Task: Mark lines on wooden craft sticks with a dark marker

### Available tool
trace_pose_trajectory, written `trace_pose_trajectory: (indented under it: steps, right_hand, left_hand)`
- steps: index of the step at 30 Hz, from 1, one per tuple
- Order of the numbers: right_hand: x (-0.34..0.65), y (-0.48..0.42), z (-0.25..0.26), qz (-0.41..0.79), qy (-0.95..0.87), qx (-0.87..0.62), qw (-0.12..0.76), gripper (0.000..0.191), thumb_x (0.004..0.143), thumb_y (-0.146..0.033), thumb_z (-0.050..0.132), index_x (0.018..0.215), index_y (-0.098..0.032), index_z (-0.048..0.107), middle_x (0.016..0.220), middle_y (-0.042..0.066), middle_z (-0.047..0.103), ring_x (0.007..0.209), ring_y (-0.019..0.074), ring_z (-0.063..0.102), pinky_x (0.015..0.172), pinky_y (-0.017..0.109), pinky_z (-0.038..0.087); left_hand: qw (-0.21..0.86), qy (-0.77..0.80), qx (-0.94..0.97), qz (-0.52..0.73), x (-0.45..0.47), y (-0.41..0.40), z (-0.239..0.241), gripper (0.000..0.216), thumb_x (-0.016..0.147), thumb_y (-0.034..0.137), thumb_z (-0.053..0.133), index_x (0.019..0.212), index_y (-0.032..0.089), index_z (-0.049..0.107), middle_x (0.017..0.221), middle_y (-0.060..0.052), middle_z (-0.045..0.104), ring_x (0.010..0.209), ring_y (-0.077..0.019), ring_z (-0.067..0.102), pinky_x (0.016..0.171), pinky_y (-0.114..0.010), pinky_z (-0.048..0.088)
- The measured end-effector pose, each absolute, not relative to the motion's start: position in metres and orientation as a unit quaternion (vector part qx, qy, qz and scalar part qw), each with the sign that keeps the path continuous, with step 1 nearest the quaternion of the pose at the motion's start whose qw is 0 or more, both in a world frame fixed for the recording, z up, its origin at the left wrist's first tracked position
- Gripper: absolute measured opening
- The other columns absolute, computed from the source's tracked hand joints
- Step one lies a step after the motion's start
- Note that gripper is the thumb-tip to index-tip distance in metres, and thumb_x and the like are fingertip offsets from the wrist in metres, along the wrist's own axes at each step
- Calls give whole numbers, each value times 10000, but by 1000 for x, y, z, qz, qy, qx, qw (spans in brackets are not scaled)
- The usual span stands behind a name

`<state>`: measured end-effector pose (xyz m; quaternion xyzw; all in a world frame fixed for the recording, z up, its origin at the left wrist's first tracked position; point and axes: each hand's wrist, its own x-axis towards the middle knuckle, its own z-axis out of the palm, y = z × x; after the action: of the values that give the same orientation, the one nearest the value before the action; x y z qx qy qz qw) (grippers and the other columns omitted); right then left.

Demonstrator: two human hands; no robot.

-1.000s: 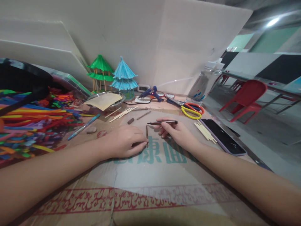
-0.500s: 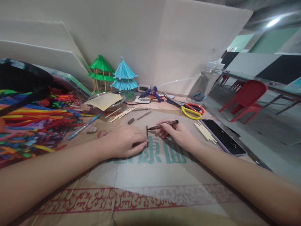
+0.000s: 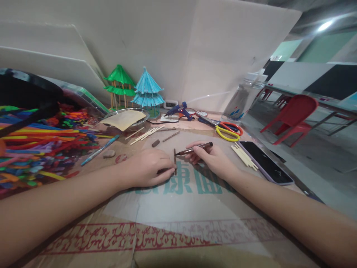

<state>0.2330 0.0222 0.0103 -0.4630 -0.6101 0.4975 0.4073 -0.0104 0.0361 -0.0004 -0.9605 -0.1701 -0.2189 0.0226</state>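
Your right hand is gripping a brown marker, fingers closed around it, its tip meeting a brown stick between your hands. Your left hand is pinching the stick's near end; for even colouring, you should be steadying it and stroking lightly lengthwise. A brown cap is lying beyond.

Bare left hand, bare right hand — tapering forearms, bare too.

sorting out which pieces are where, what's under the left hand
The left hand has a thin brown stick at its fingertips, the far part in plain view. Green printing shows beside the hand. Whatever lies beneath the palm is covered, so I can't tell.
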Motion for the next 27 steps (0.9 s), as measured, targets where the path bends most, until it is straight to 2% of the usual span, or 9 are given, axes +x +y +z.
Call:
trace_pose_trajectory:
  steps: [5, 8, 11, 17, 20, 21, 23, 25, 27]
  right_hand:
    - [234, 22, 10, 466, -600, -462, 458, 263, 911, -386, 610, 1029, -158, 668, 806, 43, 708, 649, 130, 623, 611, 274, 539]
    - [234, 22, 10, 457, -591, -466, 474, 288, 921, -404, 597, 1053, -157, 664, 819, 55, 712, 679, 142, 624, 616, 281, 537]
    - [234, 22, 10, 451, -590, -473, 474, 280, 924, -401, 598, 1051, -160, 664, 821, 56, 710, 685, 143, 622, 623, 284, 537]
    - [235, 21, 11, 449, -588, -475, 476, 256, 933, -387, 587, 1041, -166, 660, 818, 52, 703, 676, 141, 618, 618, 288, 535]
    - [235, 21, 12, 449, -585, -480, 475, 242, 932, -378, 586, 1037, -171, 654, 815, 49, 703, 666, 141, 615, 617, 297, 536]
    - [235, 21, 12, 451, -586, -480, 472, 242, 929, -380, 590, 1033, -171, 652, 811, 47, 702, 656, 140, 612, 615, 301, 535]
    - [235, 21, 11, 454, -590, -475, 469, 253, 924, -392, 595, 1028, -168, 647, 808, 48, 702, 637, 139, 608, 612, 308, 532]
    - [235, 21, 11, 451, -597, -471, 467, 272, 921, -406, 597, 1035, -163, 645, 818, 53, 704, 630, 139, 607, 618, 313, 532]
    - [236, 22, 9, 447, -602, -470, 465, 287, 924, -412, 591, 1049, -160, 646, 837, 62, 707, 641, 142, 612, 629, 315, 532]
  left_hand:
    - [42, -149, -965, -213, -8, 31, 2, 259, 995, 341, 489, 1084, 189, 678, 853, -54, 684, 770, -173, 619, 699, -295, 435]
    - [51, -166, -964, -201, -6, 32, 0, 262, 998, 352, 503, 1004, 193, 711, 840, -54, 667, 781, -179, 608, 711, -306, 429]
    - [76, -244, -946, -200, -5, 40, -3, 276, 1007, 268, 475, 959, 194, 736, 882, -64, 679, 831, -193, 607, 760, -328, 428]
    - [126, -350, -913, -170, -10, 52, 0, 306, 986, 309, 485, 1166, 176, 694, 1113, -120, 674, 1063, -292, 586, 923, -460, 439]
    - [166, -379, -894, -173, -17, 55, 12, 327, 960, 267, 480, 1217, 167, 657, 1229, -158, 632, 1124, -331, 566, 941, -492, 440]
    - [177, -396, -887, -158, -22, 57, 17, 318, 945, 241, 480, 1190, 153, 664, 1210, -171, 638, 1117, -333, 574, 944, -484, 442]
    - [159, -462, -868, -86, -34, 63, 27, 261, 934, 239, 469, 1000, 133, 698, 1030, -166, 684, 1021, -312, 624, 897, -430, 466]
    - [147, -507, -847, -64, -48, 72, 32, 294, 936, 256, 438, 886, 123, 695, 880, -159, 703, 827, -284, 668, 750, -374, 485]
    - [126, -530, -837, -48, -60, 81, 30, 311, 905, 364, 510, 774, 144, 687, 741, -129, 701, 677, -259, 663, 651, -331, 464]
